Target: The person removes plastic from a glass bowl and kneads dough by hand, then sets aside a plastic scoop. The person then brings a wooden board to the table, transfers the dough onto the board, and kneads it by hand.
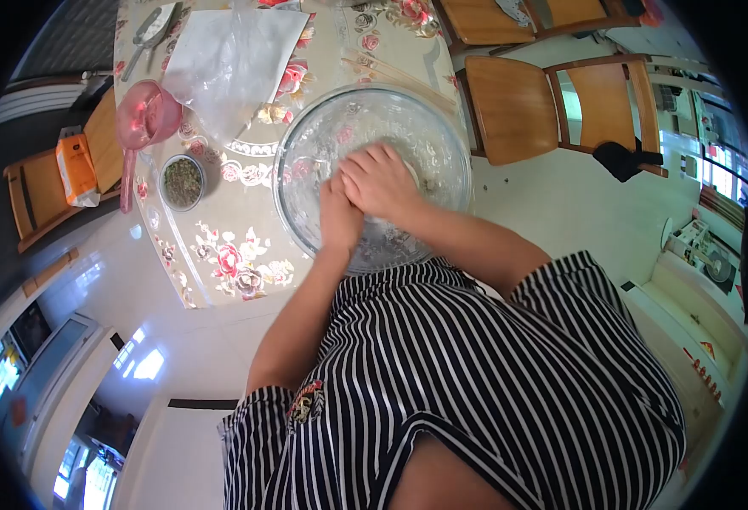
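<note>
A large clear glass bowl point(306, 127) stands at the table's near edge, its inside smeared with white residue. Both of my hands are inside it, pressed together near the middle. My right hand point(382, 183) lies over the fingers of my left hand point(340, 212), its own fingers held close together. Beside my right hand shows the pale edge of what looks like dough point(412, 173); the hands hide most of it. Loose white crumbs stick to the bowl around them.
Left of the bowl are a pink dipper point(149, 115) and a small bowl of dark green flakes point(183, 184). Farther back lie a clear plastic bag point(221, 76) on white paper, a floury scoop point(155, 25) and thin wooden sticks point(399, 75). Wooden chairs point(510, 110) flank the table.
</note>
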Action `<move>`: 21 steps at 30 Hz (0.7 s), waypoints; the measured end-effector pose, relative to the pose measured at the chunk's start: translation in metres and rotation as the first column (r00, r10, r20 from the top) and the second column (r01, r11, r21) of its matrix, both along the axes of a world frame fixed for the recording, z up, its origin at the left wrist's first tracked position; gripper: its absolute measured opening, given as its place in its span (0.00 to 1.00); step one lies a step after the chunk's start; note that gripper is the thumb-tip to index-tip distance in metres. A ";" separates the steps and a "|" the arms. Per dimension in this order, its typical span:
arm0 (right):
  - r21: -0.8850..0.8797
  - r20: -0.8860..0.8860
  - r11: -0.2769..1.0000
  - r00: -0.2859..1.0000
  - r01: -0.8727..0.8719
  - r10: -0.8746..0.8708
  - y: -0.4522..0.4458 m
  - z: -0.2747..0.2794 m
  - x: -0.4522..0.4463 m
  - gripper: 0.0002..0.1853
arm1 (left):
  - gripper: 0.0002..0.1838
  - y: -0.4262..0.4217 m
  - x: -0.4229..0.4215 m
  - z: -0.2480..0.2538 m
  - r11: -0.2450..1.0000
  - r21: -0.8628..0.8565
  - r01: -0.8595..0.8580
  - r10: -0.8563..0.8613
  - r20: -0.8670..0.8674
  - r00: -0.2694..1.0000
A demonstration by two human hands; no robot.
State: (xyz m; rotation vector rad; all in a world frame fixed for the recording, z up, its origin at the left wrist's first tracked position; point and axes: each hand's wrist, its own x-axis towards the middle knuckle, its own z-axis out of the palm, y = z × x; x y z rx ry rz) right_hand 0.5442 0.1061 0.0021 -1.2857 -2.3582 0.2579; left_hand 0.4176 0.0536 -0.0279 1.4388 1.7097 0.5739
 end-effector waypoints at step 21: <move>-0.329 0.061 0.894 0.951 0.305 -0.302 0.059 -0.009 -0.022 0.13 | 0.34 0.072 -0.013 0.005 0.970 -0.177 0.165 -0.170 -0.011 0.985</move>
